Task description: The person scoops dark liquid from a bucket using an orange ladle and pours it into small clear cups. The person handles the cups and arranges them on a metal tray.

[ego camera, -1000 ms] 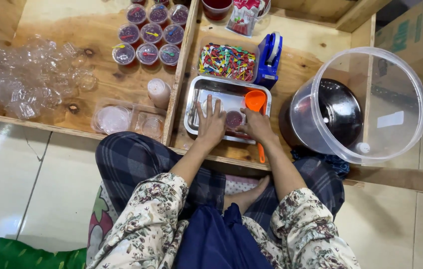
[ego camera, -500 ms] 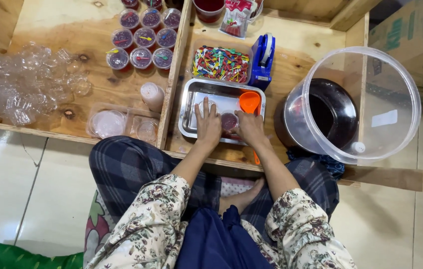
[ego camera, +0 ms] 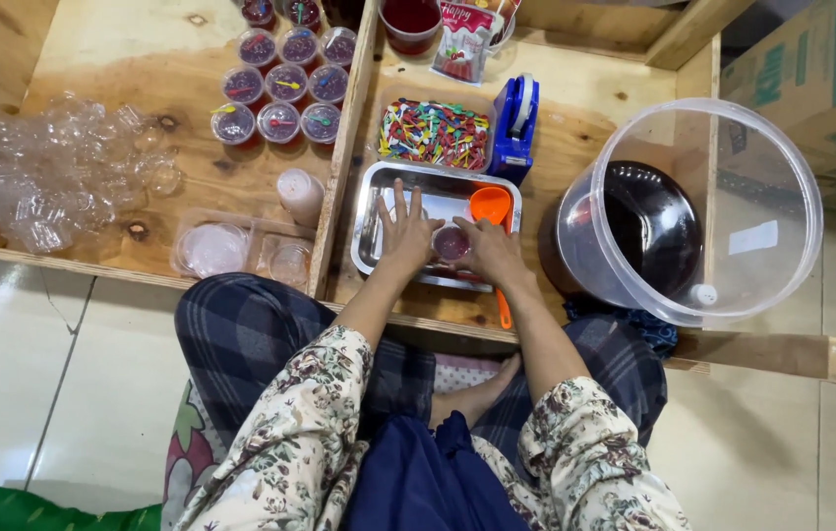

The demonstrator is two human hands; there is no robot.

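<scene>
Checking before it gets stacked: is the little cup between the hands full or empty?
Full. The small cup shows dark red filling to its rim, sitting in the metal tray between the left hand and right hand.
</scene>
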